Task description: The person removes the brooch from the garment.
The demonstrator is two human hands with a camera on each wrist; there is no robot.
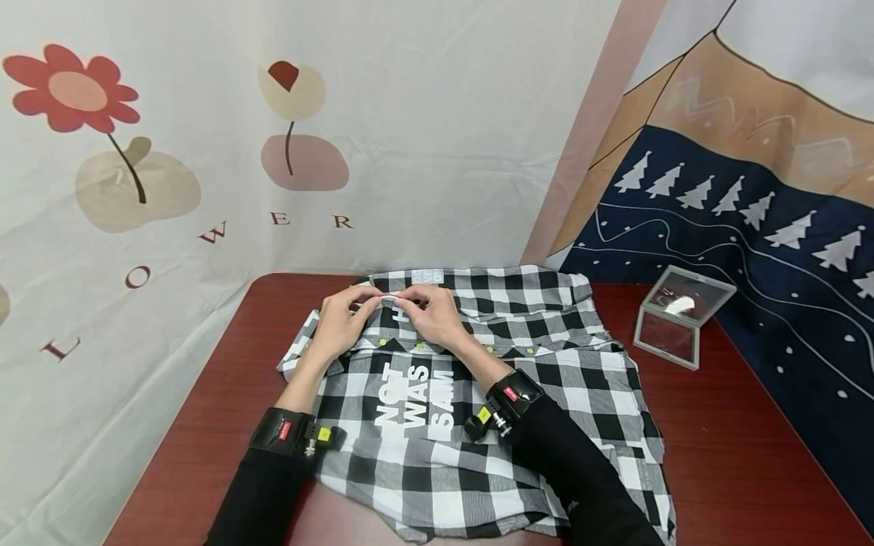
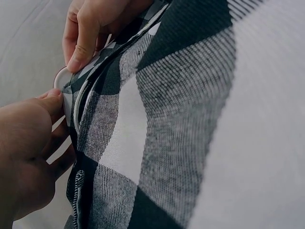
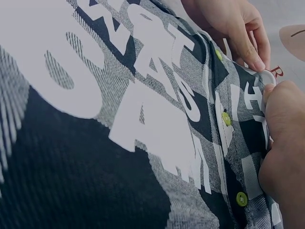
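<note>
A black-and-white checked shirt (image 1: 492,394) lies spread over the middle of the dark red tabletop (image 1: 737,455), reaching from near the far edge to the near edge, with white lettering printed on it and a row of small yellow-green buttons (image 3: 226,118) across a fold. Both hands meet at the shirt's far part, close to the far edge of the tabletop. The left hand (image 1: 340,322) pinches a white-edged fold of the cloth between thumb and fingertips; the left wrist view shows its thumb and fingers (image 2: 52,102) closed on the hem. The right hand (image 1: 432,315) grips the same fold just beside it, fingers curled over the fabric, its fingertips almost touching those of the left hand. Both forearms wear black sleeves and black wrist straps and rest over the shirt. A small open mirror case (image 1: 679,315) sits near the far right corner of the tabletop, well apart from the shirt. Printed cloth backdrops hang behind the far edge
</note>
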